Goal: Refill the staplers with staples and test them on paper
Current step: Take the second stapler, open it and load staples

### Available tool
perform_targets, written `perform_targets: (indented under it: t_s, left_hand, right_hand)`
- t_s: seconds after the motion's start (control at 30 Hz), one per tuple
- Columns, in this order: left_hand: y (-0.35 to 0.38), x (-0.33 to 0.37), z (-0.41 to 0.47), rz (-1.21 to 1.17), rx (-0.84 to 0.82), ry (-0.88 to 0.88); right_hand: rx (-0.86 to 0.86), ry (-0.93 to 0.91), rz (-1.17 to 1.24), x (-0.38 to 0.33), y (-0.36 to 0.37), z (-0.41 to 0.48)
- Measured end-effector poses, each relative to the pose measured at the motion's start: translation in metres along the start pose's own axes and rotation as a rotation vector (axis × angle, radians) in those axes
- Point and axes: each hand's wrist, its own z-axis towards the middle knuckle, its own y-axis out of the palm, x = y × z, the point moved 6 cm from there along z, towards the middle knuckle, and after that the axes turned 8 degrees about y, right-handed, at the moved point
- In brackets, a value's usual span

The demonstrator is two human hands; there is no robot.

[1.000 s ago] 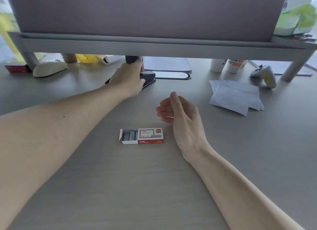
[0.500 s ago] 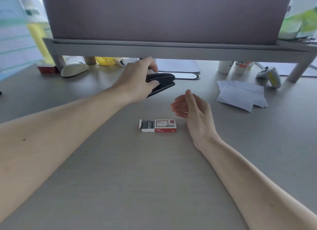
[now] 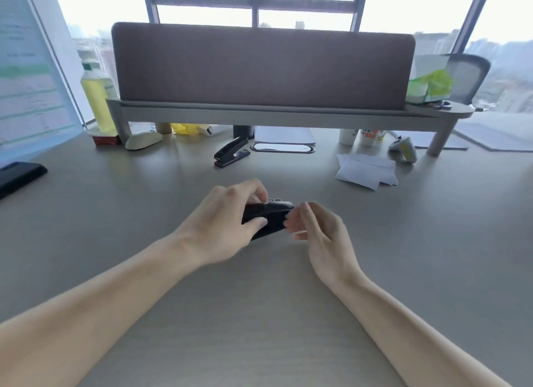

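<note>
Just changed: a second ago my left hand (image 3: 227, 228) was far forward under the shelf, closing on a black stapler (image 3: 269, 219); half a second ago it was lifting that stapler clear. Now the stapler is close in front of me, and my right hand (image 3: 317, 230), which had been waiting open near the staple box, has come up to meet it.

What that means: fetching is done for this stapler. I judge the next step is opening the top so staples can go in. Nothing is loaded or tested yet.

Left hand: wrapped around the rear half of the stapler, thumb on the near side, fingers over the top, wrist turned inward, forearm reaching in from the lower left.

Right hand: fingers loosely curled, tips at the stapler's front end; the blur hides whether they touch it or pinch it.

Staple box (image 3: 274, 200): almost hidden just beyond my hands; only a pale sliver shows above the stapler.

Second stapler (image 3: 231, 155): well beyond my left hand, on the desk (image 3: 115, 228) under the shelf (image 3: 274, 116), untouched.

Paper (image 3: 366, 170): a loose white stack beyond and to the outside of my right hand, well apart from both hands.
</note>
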Motion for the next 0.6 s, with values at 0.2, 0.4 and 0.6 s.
perform_targets:
  t_s: [0.2,0.4,0.6]
  left_hand:
    - [0.021,0.001,-0.026,-0.025,-0.005,-0.025]
    - [-0.018,0.006,0.001,0.237,-0.064,0.296]
    - [0.005,0.024,0.015,0.794,-0.322,0.947]
  right_hand:
    - [0.012,0.010,-0.039,0.004,-0.004,-0.009]
    - [0.051,0.109,0.106,0.013,-0.009,0.000]
    - [0.069,0.123,0.145,0.016,-0.009,0.004]
